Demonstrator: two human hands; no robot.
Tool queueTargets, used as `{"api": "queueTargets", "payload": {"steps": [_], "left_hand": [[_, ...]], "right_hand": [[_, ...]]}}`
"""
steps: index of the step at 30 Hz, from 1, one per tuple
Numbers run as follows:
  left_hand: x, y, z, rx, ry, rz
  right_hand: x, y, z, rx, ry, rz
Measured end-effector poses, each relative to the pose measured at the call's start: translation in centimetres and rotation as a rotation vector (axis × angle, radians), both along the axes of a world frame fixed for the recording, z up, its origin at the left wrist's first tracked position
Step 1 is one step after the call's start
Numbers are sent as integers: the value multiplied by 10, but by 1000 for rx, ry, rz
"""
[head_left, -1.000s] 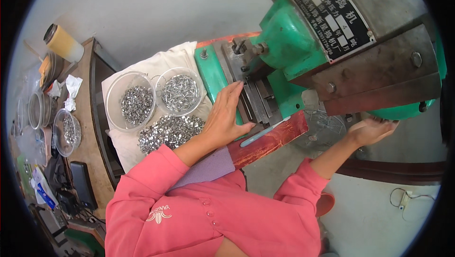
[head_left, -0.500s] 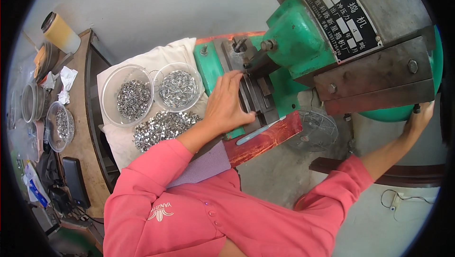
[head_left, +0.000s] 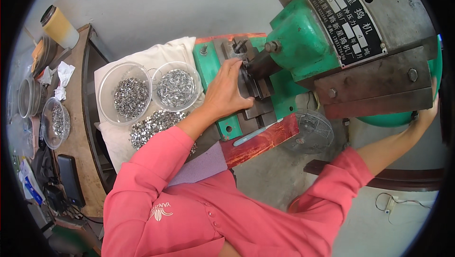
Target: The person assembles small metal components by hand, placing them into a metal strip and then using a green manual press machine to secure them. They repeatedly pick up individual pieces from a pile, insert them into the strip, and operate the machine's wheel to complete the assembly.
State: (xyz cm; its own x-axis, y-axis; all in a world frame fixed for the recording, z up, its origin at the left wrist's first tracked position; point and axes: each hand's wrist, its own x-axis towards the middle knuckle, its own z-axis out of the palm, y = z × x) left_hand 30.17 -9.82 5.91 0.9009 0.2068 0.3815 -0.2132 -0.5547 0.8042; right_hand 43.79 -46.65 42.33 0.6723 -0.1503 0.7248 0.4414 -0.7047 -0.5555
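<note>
Lettering in pale characters, with lighter boxes among it, covers the black plate (head_left: 353, 24) riveted to the green press (head_left: 301, 43), and a white printed emblem (head_left: 162, 212) marks the pink shirt (head_left: 213, 228). The press stands on the worktop (head_left: 272, 142), its steel tooling (head_left: 255, 88) set on the base behind the worn red near edge. At that tooling the left hand (head_left: 222, 91) makes a wide curve, thumb and fingers well apart; whether a small part sits under the fingertips I cannot tell. The right hand (head_left: 428, 110) is against the green wheel (head_left: 386, 120), its fingertips hidden, so how tightly it grips cannot be told. Toward the worktop's left edge, a pale cloth (head_left: 166, 50) carries two clear tubs of small metal pieces, the larger tub (head_left: 108, 91) left of the smaller tub (head_left: 197, 79), and a loose metal heap (head_left: 154, 129) partly behind the left forearm. A light-blue tool (head_left: 250, 136) lies along the near edge, close to the right corner.
</note>
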Motion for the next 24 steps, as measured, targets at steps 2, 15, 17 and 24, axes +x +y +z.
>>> {"api": "queueTargets", "payload": {"steps": [2, 15, 17, 24], "left_hand": [[-1, 2, -1, -8, 15, 1], [0, -1, -9, -109, -21, -38], [-1, 1, -10, -114, -24, -41], [2, -1, -11, -113, -41, -53]], "right_hand": [[-17, 1, -63, 59, -215, -28], [-27, -7, -86, -36, -217, -103], [-22, -15, -53, -43, -66, -30], [22, -68, 14, -89, 19, 135]]}}
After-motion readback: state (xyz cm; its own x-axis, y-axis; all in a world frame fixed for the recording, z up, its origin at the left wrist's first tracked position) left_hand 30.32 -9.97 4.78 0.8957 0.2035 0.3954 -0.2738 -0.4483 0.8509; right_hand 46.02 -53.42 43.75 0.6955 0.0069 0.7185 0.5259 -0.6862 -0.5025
